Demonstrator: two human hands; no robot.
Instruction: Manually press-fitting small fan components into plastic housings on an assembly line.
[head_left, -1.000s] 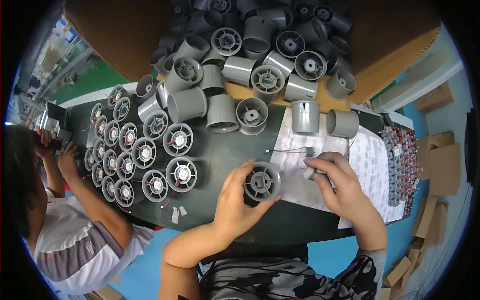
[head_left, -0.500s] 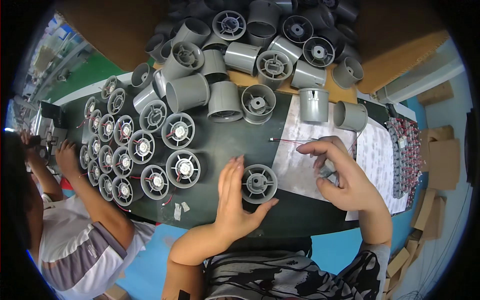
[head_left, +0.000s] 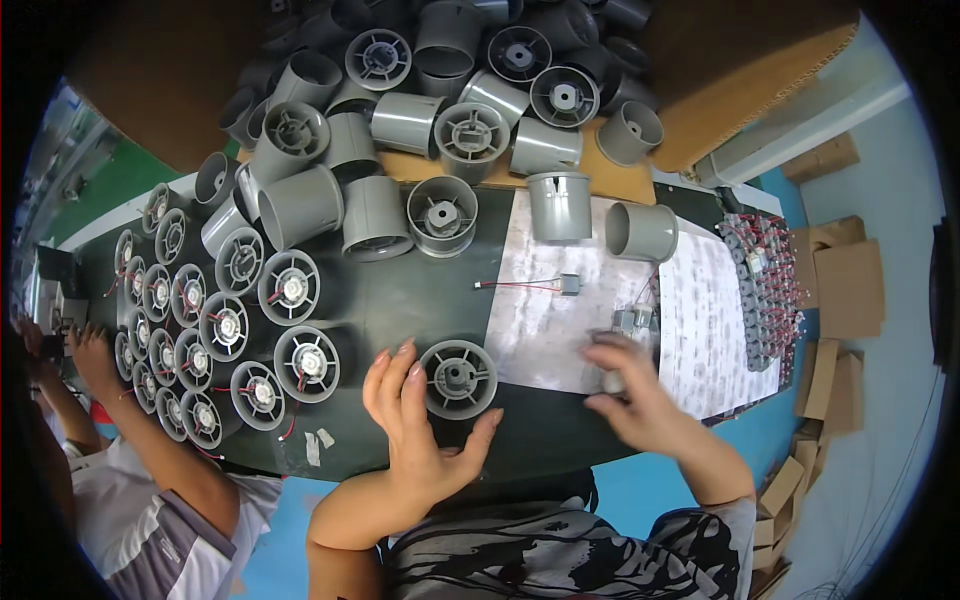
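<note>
My left hand (head_left: 425, 445) is spread in a wide curve, fingers at the left of the cup (head_left: 459, 380) and thumb at its lower right; it is not clenched, and I cannot tell whether the fingertips touch the rim. My right hand (head_left: 645, 405) is partly closed, thumb and forefinger together on a small pale piece (head_left: 612, 382); blur hides what it is.

Status, left to right:

1. At the far left, a co-worker's hand (head_left: 95, 362) is near the fitted cups (head_left: 223, 327). Most of these show a white centre and red wires; I judge them done to this stage. One grey-centred cup (head_left: 240, 260) at the back of the group shows no white centre.
2. White scraps (head_left: 312, 448) lie on the dark surface (head_left: 385, 300) in front of the group.
3. The cup at my left hand stands open end up on the surface. Its hub is grey, without white centre or visible wires; I judge it unfinished.
4. Behind, loose cups (head_left: 300, 205) are heaped up to the carton (head_left: 760, 110). I judge these left to do.
5. On the sheet (head_left: 540, 350) lie a wired motor (head_left: 570, 285) and, just beyond my right fingers, a second motor (head_left: 632, 320).
6. At the far right, a motor cluster (head_left: 765, 290) appears unused.
</note>
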